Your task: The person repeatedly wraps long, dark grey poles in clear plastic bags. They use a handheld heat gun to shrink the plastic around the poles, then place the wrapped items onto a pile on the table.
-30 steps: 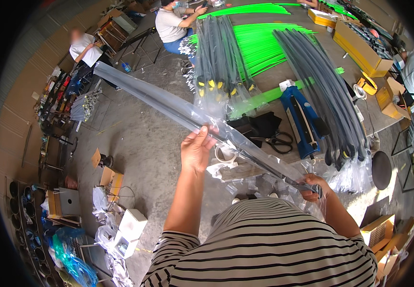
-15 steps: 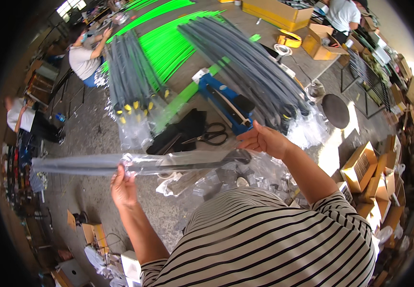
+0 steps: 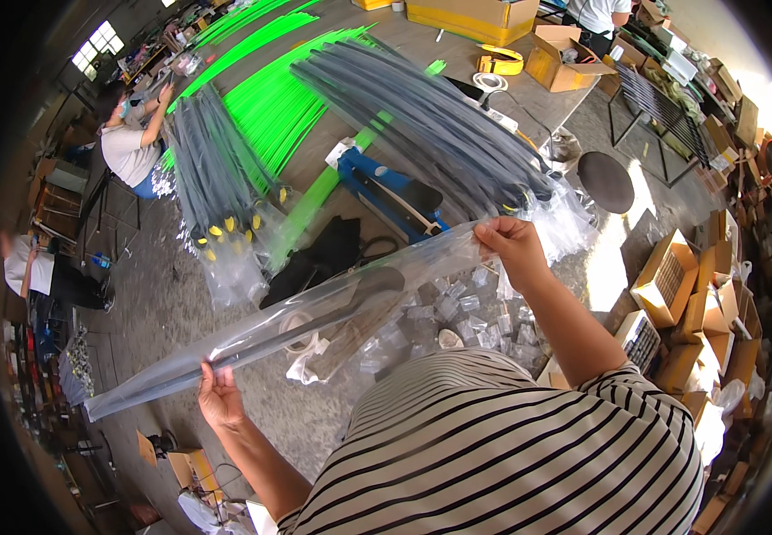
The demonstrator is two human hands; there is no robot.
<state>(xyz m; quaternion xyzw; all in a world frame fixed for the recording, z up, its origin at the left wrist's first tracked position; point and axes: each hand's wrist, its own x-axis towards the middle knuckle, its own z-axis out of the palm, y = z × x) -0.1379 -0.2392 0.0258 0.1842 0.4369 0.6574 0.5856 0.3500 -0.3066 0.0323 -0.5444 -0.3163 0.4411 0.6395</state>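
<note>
I hold a long clear plastic sleeve (image 3: 314,312) with a dark grey rod inside it, stretched slantwise in front of my striped shirt. My right hand (image 3: 512,247) pinches the sleeve's upper open end. My left hand (image 3: 219,395) grips it from below nearer the lower end, which hangs out to the left. Beneath the sleeve lie a roll of tape (image 3: 299,328) and small clear bags (image 3: 457,314) on the table.
Bundles of bagged grey rods (image 3: 421,116) and bright green strips (image 3: 270,98) cover the table, with a blue sealing machine (image 3: 386,192) between. A person in a white top (image 3: 127,147) sits at far left. Cardboard boxes (image 3: 671,285) stand at right, a round stool (image 3: 606,181) beyond.
The sleeve has tilted: my right hand rose to the right end while my left hand dropped lower. My view swung further left over the table.
</note>
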